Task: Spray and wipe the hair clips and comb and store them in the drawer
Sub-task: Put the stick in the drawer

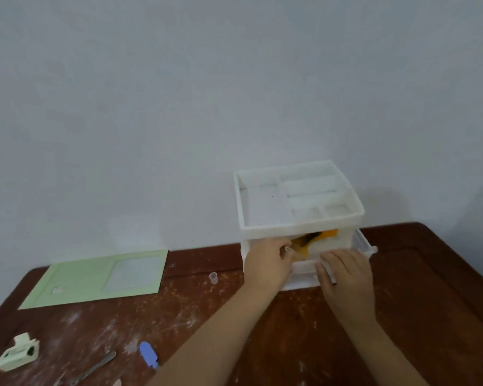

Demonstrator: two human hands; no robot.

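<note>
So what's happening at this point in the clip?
A person has both hands at a white drawer unit on a wooden table. The left hand reaches into the open drawer, where something orange and dark lies, while the right hand rests on the drawer's front. A green mat, a small clear cap and a blue item sit on the table.

Brown table [418, 316] – green mat [81, 280], white drawer unit [299, 215], small cup [213, 277] etc
</note>
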